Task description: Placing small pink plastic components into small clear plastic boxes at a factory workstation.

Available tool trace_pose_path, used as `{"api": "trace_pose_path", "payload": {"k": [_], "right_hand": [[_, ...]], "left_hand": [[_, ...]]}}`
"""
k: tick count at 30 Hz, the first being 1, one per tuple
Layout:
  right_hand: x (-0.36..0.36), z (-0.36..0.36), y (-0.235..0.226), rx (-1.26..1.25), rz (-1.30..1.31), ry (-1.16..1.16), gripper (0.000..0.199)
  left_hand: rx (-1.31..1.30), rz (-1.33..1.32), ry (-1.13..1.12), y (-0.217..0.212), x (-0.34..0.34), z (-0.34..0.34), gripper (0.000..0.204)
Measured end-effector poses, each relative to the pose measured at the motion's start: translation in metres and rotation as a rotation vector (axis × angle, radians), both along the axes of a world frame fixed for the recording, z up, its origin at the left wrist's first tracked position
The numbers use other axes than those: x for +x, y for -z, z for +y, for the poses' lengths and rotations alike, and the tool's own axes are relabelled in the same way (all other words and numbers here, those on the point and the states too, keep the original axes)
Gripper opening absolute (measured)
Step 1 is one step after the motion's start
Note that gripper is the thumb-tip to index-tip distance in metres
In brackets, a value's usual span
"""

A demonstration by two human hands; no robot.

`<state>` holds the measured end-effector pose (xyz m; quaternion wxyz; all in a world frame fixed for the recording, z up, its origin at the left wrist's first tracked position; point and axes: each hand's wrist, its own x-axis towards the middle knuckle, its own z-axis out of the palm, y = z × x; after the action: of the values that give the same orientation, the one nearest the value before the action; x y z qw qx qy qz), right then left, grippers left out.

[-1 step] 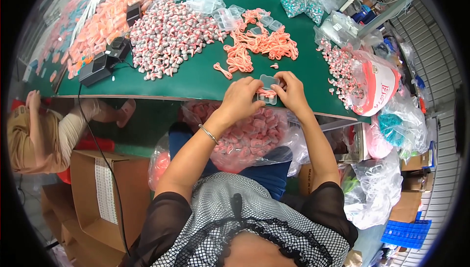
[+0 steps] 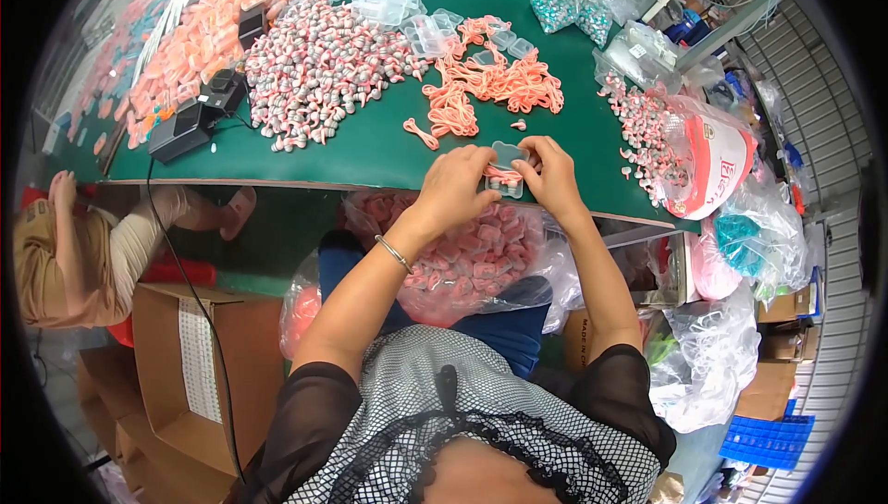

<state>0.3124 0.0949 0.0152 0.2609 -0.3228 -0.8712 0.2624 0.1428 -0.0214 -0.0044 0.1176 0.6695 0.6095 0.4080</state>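
A small clear plastic case [image 2: 510, 151] with its lid raised is held at the front edge of the green table, between my two hands. Folded pink cord [image 2: 502, 174] lies inside it, with small grey pieces at the near end. My left hand [image 2: 453, 182] grips the case's left side, fingers bent and thumb near the front. From the right, my right hand [image 2: 552, 176] pinches the case with its thumb by the cord; its fingertips are partly hidden. Just beyond are a loose bundle of pink cord [image 2: 422, 134] and a single small pink-and-grey plug [image 2: 519, 124].
On the green table [image 2: 361, 157] lie a large heap of pink-and-grey plugs [image 2: 314, 69], tangled pink cords [image 2: 509, 83] and black boxes [image 2: 180, 132]. A spilling bag [image 2: 717, 153] stands right. Below sit a bag of filled cases [image 2: 472, 254] and a carton [image 2: 208, 365]. Another person [image 2: 69, 254] sits left.
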Motion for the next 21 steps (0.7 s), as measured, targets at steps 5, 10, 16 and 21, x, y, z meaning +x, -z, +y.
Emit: {"api": "trace_pose_path", "payload": {"k": [5,10,16,21], "right_hand": [[0.007,-0.015,0.004,0.184,0.194,-0.058,0.017],[0.013,-0.038,0.017,0.327,0.281,-0.057,0.016],[0.013,-0.044,0.022,0.386,0.317,-0.058,0.016],[0.013,-0.045,0.025,0.399,0.321,-0.062,0.018]], "left_hand": [[-0.081,-0.070,-0.018,-0.012,0.001,-0.005,0.067],[0.025,-0.051,-0.024,0.000,-0.002,-0.003,0.058],[-0.013,-0.028,-0.084,-0.002,-0.005,-0.006,0.026],[-0.030,-0.005,-0.194,-0.004,0.000,-0.008,0.013]]}}
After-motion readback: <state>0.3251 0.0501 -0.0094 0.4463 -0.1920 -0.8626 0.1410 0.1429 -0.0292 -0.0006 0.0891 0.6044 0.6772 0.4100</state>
